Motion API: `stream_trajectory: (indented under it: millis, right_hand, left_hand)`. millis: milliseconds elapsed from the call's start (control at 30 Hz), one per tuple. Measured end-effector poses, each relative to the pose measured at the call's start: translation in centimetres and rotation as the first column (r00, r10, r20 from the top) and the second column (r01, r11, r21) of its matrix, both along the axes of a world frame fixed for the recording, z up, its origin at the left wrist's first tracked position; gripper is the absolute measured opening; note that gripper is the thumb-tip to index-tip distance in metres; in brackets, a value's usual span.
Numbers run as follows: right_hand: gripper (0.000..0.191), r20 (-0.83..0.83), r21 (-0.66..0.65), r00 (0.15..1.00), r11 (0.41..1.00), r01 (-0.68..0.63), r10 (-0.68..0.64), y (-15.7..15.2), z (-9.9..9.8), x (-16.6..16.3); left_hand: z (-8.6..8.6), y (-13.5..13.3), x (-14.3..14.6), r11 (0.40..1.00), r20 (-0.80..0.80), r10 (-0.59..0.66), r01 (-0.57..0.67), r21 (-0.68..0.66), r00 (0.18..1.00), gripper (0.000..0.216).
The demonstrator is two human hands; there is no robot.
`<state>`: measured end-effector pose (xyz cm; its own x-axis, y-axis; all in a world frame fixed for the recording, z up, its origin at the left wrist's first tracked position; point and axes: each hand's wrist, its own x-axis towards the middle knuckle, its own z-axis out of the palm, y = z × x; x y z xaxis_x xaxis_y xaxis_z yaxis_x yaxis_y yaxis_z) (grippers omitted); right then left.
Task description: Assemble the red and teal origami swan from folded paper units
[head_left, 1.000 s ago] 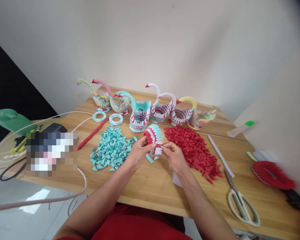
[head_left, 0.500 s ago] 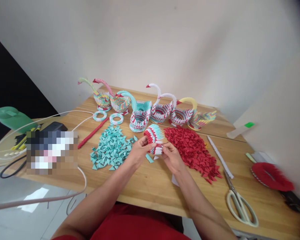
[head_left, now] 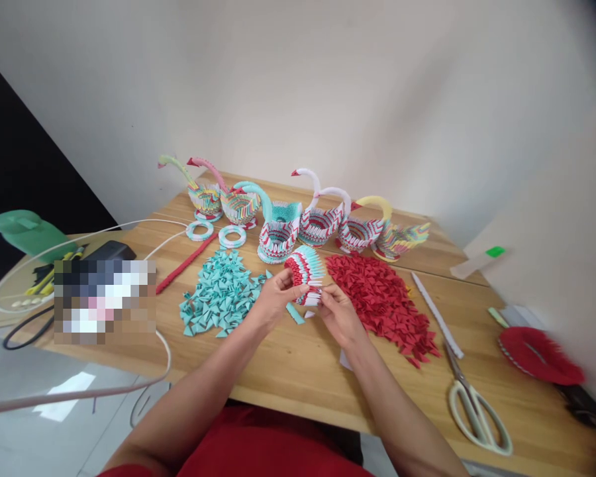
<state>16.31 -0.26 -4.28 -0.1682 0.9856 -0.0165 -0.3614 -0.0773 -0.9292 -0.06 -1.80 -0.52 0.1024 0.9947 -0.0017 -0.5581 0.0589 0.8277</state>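
A striped folded-paper ring (head_left: 306,268) in red, white and turquoise is held tilted above the table, its spiky edge facing right. My left hand (head_left: 277,297) grips its left side, thumb across the front. With closed fingertips, my right hand (head_left: 338,311) pinches the lower right edge of the ring; whether a separate paper piece is between those fingers cannot be made out. Left of my hands lies a heap of turquoise folded-paper pieces (head_left: 218,291). To the right spreads a heap of red folded-paper pieces (head_left: 382,298).
Several paper swans (head_left: 278,235) line the back of the wooden table (head_left: 288,371). Two paper rings (head_left: 232,236) and a red paper strip (head_left: 186,264) lie left. Scissors (head_left: 477,411), a white strip (head_left: 437,315) and a red spiky disc (head_left: 541,356) are right. A cable (head_left: 166,361) crosses the left.
The view has shifted very slightly. Both hands stay almost in place on the striped paper ring, with only small finger movement at its lower right edge.
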Motion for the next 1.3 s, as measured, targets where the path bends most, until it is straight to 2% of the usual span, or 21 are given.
stream_trajectory:
  millis: [133, 267, 367, 500, 633, 833, 1067, 1300]
  right_hand:
    - [0.031, 0.146, 0.031, 0.989, 1.0, -0.007, 0.003, 0.0, 0.6, 0.6]
    - [0.036, 0.27, 0.092, 0.962, 0.995, 0.028, -0.052, 0.0, 1.7, 0.8]
    - [0.044, 0.265, 0.124, 0.961, 0.991, 0.047, -0.078, -0.3, 2.3, 0.5]
    - [0.036, 0.318, 0.179, 0.944, 0.983, 0.034, -0.09, -0.5, 2.2, 0.4]
    - [0.027, 0.396, 0.221, 0.916, 0.975, -0.023, -0.069, -0.5, 1.6, 0.5]
    - [0.024, 0.427, 0.26, 0.9, 0.965, -0.024, -0.092, -0.5, 1.0, 0.4]
    - [0.022, 0.489, 0.313, 0.863, 0.949, -0.039, -0.126, -0.4, 1.3, 0.3]
    - [0.032, 0.437, 0.354, 0.892, 0.934, -0.052, -0.116, -0.8, 2.0, 0.8]
  left_hand:
    - [0.0, 0.2, -0.8, 0.997, -0.141, -0.031, 0.04, 0.063, 0.99, 0.038]
    - [-0.4, 0.4, -0.8, 0.997, -0.235, 0.013, 0.006, 0.079, 0.972, 0.032]
    - [-0.4, 0.5, -0.5, 0.998, -0.14, 0.008, 0.001, 0.066, 0.99, 0.038]
    - [-0.3, 0.5, -0.2, 0.999, -0.052, 0.009, -0.007, 0.039, 0.999, 0.047]
    - [-0.3, 0.4, -0.2, 0.999, -0.058, -0.006, 0.009, 0.038, 0.998, 0.046]
    - [-0.4, 0.3, -0.1, 0.999, -0.065, -0.007, 0.011, 0.052, 0.998, 0.042]
    - [-0.9, 0.5, 0.1, 0.999, -0.065, -0.007, 0.01, 0.047, 0.998, 0.043]
    - [-0.5, 0.8, -0.4, 1.0, 0.133, 0.004, -0.001, -0.024, 0.991, 0.046]
